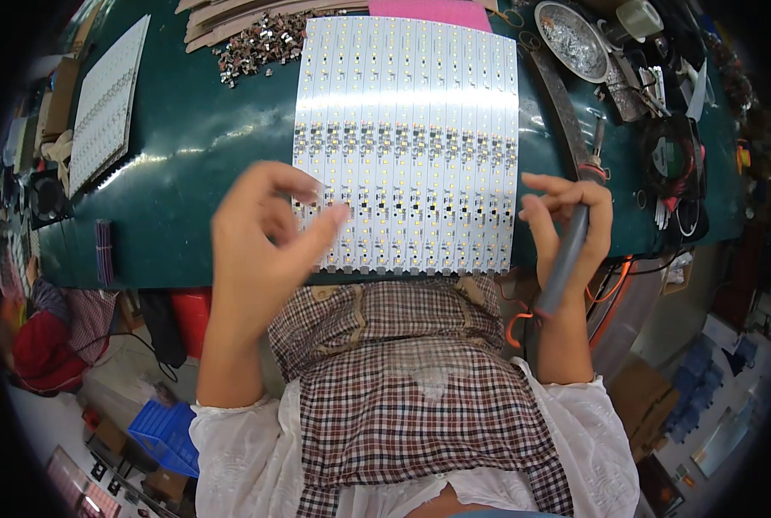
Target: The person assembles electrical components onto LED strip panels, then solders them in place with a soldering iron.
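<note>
White circuit-board panel (407,73) on green table (199,112), left hand (256,224) loosely parted over its left edge, right hand (599,211) gripping a grey-handled soldering iron (565,266)

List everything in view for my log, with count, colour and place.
LED panel: one, white, centre
Stacked LED panels: uncounted, white, far left
Workbench: one, green, beneath
Small metal pieces: many, silver-brown, upper left of panel
Cardboard strips: several, brown, far edge
Foam sheet: one, pink, far edge
Metal dish: one, silver, upper right
Bench clutter: uncounted, mixed colours, right end
Crate: one, blue, lower left
Soldering iron: one, grey handle, right of panel
Apron: one, brown-white checked, lower centre
Sleeves: two, white, beside apron
Left hand: one, bare, over panel's left side
Right hand: one, bare, holding iron
</note>
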A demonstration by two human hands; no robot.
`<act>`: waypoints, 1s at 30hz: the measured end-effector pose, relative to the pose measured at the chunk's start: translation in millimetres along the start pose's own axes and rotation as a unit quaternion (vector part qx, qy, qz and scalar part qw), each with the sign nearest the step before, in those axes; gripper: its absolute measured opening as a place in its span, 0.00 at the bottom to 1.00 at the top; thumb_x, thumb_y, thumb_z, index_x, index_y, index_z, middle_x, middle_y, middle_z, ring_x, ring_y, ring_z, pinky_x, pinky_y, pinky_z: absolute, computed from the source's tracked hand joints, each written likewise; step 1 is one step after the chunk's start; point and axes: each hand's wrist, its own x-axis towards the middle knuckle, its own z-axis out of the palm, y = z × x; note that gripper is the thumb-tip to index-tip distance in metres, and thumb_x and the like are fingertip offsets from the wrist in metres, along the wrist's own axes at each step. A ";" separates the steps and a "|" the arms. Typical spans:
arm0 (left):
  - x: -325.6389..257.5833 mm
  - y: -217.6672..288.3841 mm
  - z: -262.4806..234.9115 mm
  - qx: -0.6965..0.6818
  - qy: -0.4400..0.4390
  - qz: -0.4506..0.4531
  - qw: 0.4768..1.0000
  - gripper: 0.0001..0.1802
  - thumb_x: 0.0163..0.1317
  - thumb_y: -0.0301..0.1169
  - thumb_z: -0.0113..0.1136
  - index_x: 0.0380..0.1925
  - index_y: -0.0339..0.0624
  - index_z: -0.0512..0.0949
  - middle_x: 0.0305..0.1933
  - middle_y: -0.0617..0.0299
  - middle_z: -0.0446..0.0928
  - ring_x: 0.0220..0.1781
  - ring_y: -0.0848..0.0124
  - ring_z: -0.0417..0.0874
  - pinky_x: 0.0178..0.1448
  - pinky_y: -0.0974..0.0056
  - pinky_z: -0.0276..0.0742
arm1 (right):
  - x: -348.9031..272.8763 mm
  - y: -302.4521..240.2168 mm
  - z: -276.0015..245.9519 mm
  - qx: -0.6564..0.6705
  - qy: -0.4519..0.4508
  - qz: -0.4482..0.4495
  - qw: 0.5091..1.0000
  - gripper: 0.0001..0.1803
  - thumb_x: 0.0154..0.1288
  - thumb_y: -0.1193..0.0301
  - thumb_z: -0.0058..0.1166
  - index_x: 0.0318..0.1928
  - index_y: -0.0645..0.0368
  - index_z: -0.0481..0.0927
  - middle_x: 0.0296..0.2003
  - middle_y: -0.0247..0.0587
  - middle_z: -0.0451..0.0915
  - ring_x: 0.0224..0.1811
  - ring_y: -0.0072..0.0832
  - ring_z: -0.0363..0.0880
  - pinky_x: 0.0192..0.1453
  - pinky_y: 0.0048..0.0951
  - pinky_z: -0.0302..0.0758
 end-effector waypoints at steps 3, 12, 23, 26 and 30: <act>-14.9 15.1 17.2 -0.203 -0.190 -0.049 0.959 0.09 0.70 0.32 0.59 0.36 0.36 0.80 0.32 0.66 0.79 0.29 0.79 0.77 0.34 0.70 0.74 | -8.0 -17.7 1.6 0.082 -0.080 -0.036 0.993 0.23 0.56 0.82 0.71 0.42 0.59 0.67 0.45 0.61 0.85 0.40 0.28 0.85 0.39 0.23 0.79; -26.4 31.2 62.1 -0.214 -0.394 -0.158 0.880 0.16 0.76 0.33 0.51 0.38 0.33 0.83 0.27 0.64 0.78 0.27 0.81 0.74 0.30 0.74 0.71 | -25.0 -20.3 -4.3 0.108 -0.184 -0.078 0.974 0.21 0.52 0.80 0.72 0.37 0.52 0.70 0.33 0.43 0.88 0.29 0.29 0.84 0.37 0.28 0.72; -30.4 46.7 92.8 -0.018 -0.204 0.043 0.978 0.04 0.63 0.23 0.68 0.33 0.36 0.81 0.23 0.69 0.75 0.20 0.86 0.66 0.23 0.73 0.60 | -24.7 -9.7 -51.4 0.089 -0.144 -0.013 0.986 0.21 0.59 0.73 0.71 0.46 0.58 0.71 0.32 0.45 0.85 0.31 0.28 0.83 0.40 0.28 0.76; -22.3 42.9 104.9 0.053 -0.127 0.164 0.977 0.05 0.59 0.22 0.69 0.31 0.40 0.81 0.28 0.66 0.77 0.18 0.82 0.65 0.23 0.71 0.61 | -33.2 -25.9 -61.2 0.021 -0.012 0.130 0.991 0.47 0.61 0.28 0.50 0.59 0.60 0.63 0.31 0.43 0.79 0.27 0.25 0.74 0.34 0.25 0.71; -23.7 43.8 119.8 0.086 -0.113 0.155 0.978 0.06 0.56 0.22 0.71 0.30 0.43 0.82 0.34 0.64 0.78 0.18 0.77 0.66 0.22 0.68 0.62 | -37.9 -15.5 -78.0 0.004 0.008 0.092 0.996 0.47 0.62 0.27 0.46 0.58 0.60 0.66 0.37 0.45 0.78 0.25 0.24 0.70 0.34 0.26 0.71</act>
